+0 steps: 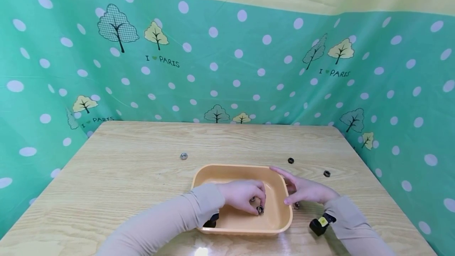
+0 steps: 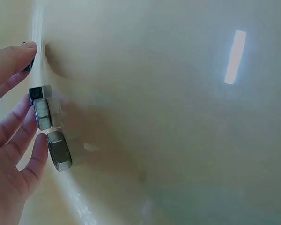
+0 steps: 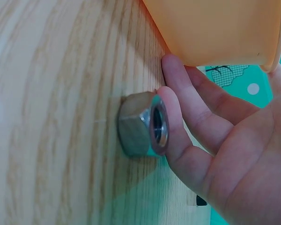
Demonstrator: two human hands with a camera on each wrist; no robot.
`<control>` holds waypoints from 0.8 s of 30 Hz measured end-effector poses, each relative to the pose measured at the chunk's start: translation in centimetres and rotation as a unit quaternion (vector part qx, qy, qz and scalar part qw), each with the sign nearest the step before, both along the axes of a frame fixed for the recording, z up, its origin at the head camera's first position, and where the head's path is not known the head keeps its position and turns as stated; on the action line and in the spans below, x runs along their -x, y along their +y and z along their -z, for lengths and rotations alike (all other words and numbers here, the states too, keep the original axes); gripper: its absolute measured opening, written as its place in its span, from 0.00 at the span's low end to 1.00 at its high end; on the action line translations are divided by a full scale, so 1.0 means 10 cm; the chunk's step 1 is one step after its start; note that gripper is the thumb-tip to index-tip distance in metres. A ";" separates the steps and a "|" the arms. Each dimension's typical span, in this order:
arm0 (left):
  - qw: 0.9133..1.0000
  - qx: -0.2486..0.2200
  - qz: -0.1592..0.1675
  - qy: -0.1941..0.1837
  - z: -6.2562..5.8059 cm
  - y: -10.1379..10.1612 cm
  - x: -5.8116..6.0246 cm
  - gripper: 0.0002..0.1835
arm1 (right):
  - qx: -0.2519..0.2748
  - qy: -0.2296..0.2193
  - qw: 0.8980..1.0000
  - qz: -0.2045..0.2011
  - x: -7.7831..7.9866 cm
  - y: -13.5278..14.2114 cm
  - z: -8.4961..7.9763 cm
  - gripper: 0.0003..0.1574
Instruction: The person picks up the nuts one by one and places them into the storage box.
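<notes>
I have a hex nut [image 1: 260, 210] pinched between the thumb and a finger of my left hand [image 1: 243, 196], low inside the peach bin [image 1: 249, 230]. More nuts [image 2: 59, 151] sit in a row against that hand's other fingertips. My right hand [image 1: 307, 189] is spread loosely against the bin's outer side and rim, so that wall stands between my hands. Just beside its fingers is a steel nut [image 3: 136, 124]; two dark nuts [image 1: 290, 160] lie beyond it, and a silver nut [image 1: 183, 156] beyond and left of my left hand. In the left wrist view a fingertip covers most of the pinched nut; from the head camera, my left fingers hide most of the row.
</notes>
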State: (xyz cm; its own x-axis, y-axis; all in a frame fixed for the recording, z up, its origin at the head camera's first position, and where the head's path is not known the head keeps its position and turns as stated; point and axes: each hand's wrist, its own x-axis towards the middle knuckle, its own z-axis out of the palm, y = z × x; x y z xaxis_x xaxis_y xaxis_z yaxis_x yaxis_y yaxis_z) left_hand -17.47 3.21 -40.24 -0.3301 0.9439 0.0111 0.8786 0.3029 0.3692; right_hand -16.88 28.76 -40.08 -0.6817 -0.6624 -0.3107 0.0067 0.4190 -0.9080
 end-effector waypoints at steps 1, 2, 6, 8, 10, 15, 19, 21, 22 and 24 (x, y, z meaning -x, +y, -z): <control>1.000 0.000 0.000 0.004 0.00 0.00 0.00 0.07 | -0.001 0.000 1.000 -0.001 0.00 0.00 0.00 0.63; 1.000 -0.001 -0.001 0.008 0.00 0.00 0.00 0.07 | -0.002 -0.001 1.000 0.000 0.00 0.00 -0.01 0.63; 1.000 -0.002 -0.008 0.022 0.01 -0.01 0.00 0.07 | -0.005 -0.001 1.000 0.000 -0.01 0.00 -0.02 0.63; 1.000 -0.003 -0.010 0.027 0.01 -0.01 0.00 0.08 | -0.008 -0.001 1.000 0.000 -0.01 -0.01 -0.02 0.63; 0.999 -0.004 -0.011 0.034 0.02 0.00 0.00 0.08 | -0.011 0.000 1.000 -0.001 -0.01 0.00 -0.02 0.63; 0.999 -0.010 -0.010 0.050 0.05 0.00 0.01 0.08 | -0.012 0.006 1.000 -0.002 0.00 -0.01 -0.01 0.64; 0.999 -0.008 -0.014 0.050 0.08 0.01 0.03 0.08 | -0.014 0.007 1.000 0.000 0.00 -0.01 -0.01 0.64; 0.999 -0.003 -0.019 0.047 0.10 0.02 0.04 0.08 | -0.017 0.007 1.000 0.002 -0.01 -0.01 -0.01 0.64; 0.999 -0.002 -0.021 0.045 0.11 0.02 0.04 0.08 | -0.018 0.006 1.000 0.004 -0.01 -0.01 -0.01 0.64; 0.999 0.002 -0.025 0.042 0.12 0.03 0.05 0.08 | -0.020 0.004 1.000 0.006 -0.01 -0.01 -0.01 0.64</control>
State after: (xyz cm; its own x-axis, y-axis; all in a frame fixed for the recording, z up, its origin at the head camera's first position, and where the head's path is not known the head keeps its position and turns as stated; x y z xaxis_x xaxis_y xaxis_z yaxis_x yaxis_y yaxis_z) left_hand -17.96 3.46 -41.48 -0.3750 0.9263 0.0373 0.8900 0.3485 0.2941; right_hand -16.75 28.63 -39.94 -0.6915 -0.6419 -0.3313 0.0050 0.4543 -0.8908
